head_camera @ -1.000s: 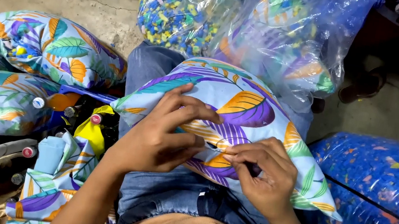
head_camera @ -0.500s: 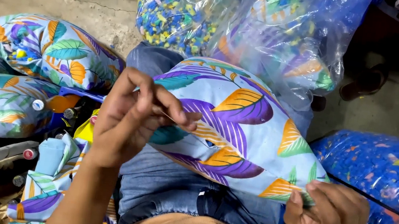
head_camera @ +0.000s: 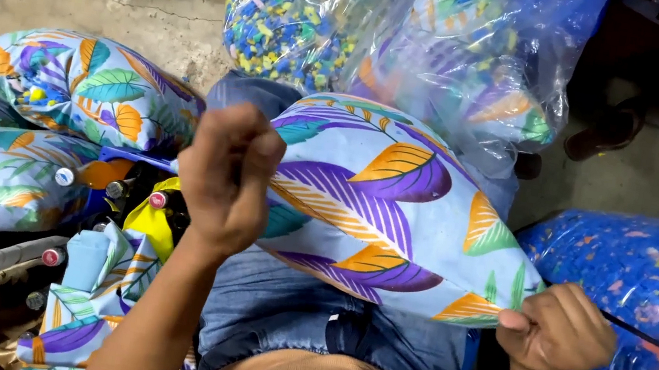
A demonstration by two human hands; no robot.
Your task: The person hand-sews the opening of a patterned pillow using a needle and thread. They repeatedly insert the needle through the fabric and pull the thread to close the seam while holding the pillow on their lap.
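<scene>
A stuffed cushion (head_camera: pixel 396 204) in light blue cloth with purple, orange and green leaves lies across my lap, over my blue jeans (head_camera: pixel 300 320). My right hand (head_camera: pixel 558 331) pinches the cushion's near right corner. My left hand (head_camera: pixel 229 172) is raised above the cushion's left end, fingers closed into a fist as if pulling something thin; no thread or needle is visible in it.
Two more leaf-print cushions (head_camera: pixel 34 123) lie at the left. Folded leaf-print cloth (head_camera: pixel 91 297) and thread spools (head_camera: pixel 157 199) sit by my left knee. Clear bags of coloured foam bits (head_camera: pixel 302 16) stand ahead; a blue bag of filling (head_camera: pixel 651 303) lies at the right.
Both hands were together on the cushion's near seam. The left hand has since risen up and away in a fist, and the right hand slid out to the cushion's right corner.
</scene>
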